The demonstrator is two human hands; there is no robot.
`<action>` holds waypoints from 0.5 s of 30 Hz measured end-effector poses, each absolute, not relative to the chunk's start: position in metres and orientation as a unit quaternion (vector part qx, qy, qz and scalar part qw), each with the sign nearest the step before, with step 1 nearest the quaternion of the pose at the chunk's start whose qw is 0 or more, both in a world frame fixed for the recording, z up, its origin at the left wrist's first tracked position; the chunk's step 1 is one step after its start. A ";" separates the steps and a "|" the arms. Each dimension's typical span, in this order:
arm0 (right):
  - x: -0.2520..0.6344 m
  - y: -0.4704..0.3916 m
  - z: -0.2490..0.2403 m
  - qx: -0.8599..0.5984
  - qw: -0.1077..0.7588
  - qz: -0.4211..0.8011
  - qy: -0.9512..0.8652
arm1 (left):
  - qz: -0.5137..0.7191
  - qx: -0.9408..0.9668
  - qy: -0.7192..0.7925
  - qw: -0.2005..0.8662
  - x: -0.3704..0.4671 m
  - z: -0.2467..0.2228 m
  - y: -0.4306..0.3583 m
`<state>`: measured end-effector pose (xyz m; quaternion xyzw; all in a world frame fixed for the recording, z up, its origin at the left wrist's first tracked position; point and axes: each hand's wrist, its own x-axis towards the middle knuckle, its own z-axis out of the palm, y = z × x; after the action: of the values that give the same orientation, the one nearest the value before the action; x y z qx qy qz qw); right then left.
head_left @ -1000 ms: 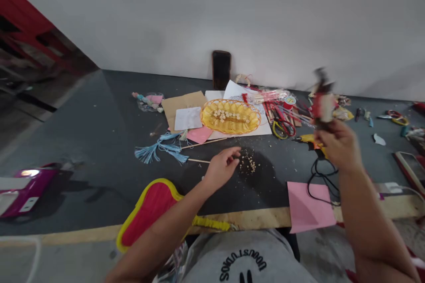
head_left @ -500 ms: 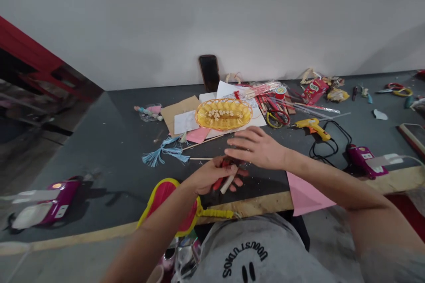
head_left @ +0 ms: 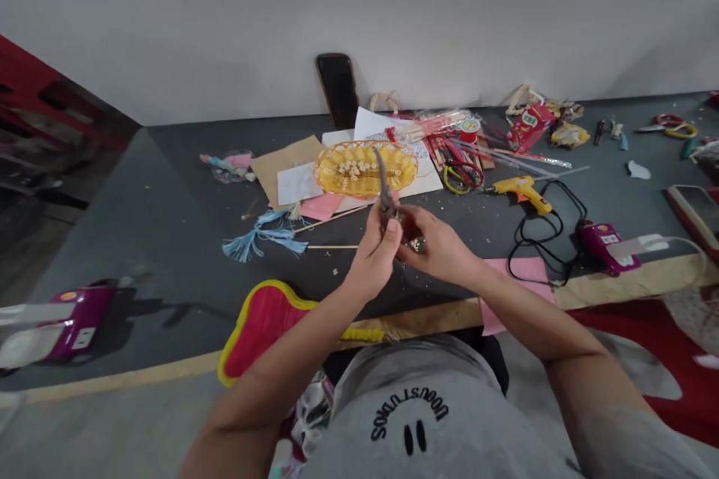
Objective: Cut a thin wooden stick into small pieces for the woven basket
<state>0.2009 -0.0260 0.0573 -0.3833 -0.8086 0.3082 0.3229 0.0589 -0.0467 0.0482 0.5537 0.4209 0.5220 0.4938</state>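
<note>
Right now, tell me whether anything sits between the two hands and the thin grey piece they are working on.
Nothing visible does: the left hand already pinches the thin grey piece, and the right hand touches its base.

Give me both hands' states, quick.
Left hand: shut on a thin grey stick-like piece, held upright.
Right hand: curled beside the left hand; what it holds cannot be told.

Both hands met above the dark table (head_left: 140, 224). The left hand (head_left: 377, 254) gripped a thin grey tool (head_left: 383, 181) pointing upward; the right hand (head_left: 435, 245) touched it from the side, over a scatter of small beads (head_left: 416, 244). Behind lay a yellow basket (head_left: 365, 167), a blue tassel (head_left: 259, 238) and a yellow glue gun (head_left: 521, 191); a red fan (head_left: 264, 325) lay nearer.
</note>
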 end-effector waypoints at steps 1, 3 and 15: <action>0.202 -0.022 0.056 -0.372 0.332 0.315 -0.808 | 0.511 0.584 0.409 0.479 0.061 0.053 -0.045; 0.206 -0.015 0.054 -0.346 0.356 0.327 -0.804 | 0.466 0.658 0.394 0.440 0.062 0.065 -0.042; 0.212 0.006 0.081 -0.314 0.348 0.435 -0.769 | 0.472 0.580 0.393 0.535 0.041 0.080 -0.021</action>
<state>0.2119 0.0055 0.0811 -0.3137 -0.7690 0.4351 0.3477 0.0414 -0.0212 0.0800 0.5798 0.3935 0.4721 0.5349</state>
